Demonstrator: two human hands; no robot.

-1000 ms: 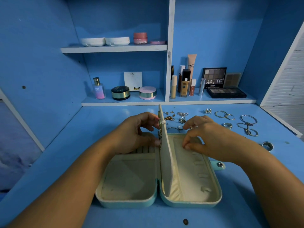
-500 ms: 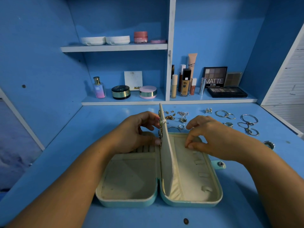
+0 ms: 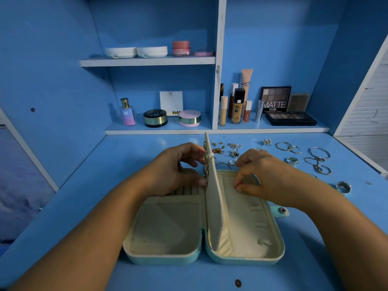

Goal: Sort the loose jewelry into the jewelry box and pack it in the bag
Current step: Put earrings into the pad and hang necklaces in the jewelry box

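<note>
A teal jewelry box [image 3: 168, 257] lies open on the blue desk, its cream insides showing. Its cream divider flap [image 3: 213, 196] stands upright in the middle. My left hand [image 3: 174, 171] holds the flap's left face between thumb and forefinger, where several earrings [image 3: 205, 175] are pinned. My right hand [image 3: 266, 175] is curled at the flap's right side, thumb and forefinger close to it; anything between them is hidden. Loose jewelry lies behind the box: gold studs [image 3: 217, 151], a silver chain [image 3: 234, 146], hoops [image 3: 288, 147], bangles [image 3: 319, 153] and a ring [image 3: 292, 161].
A wide silver ring [image 3: 343, 187] lies to the right of the box, near its snap tab [image 3: 282, 211]. Shelves behind the desk hold a perfume bottle [image 3: 127, 112], compacts, foundation bottles [image 3: 237, 106] and eyeshadow palettes [image 3: 290, 118]. A white slatted panel [image 3: 369, 106] closes the right side.
Almost nothing has moved. Both hands stay at the upright flap, and my right fingertips shift only slightly beside it.
</note>
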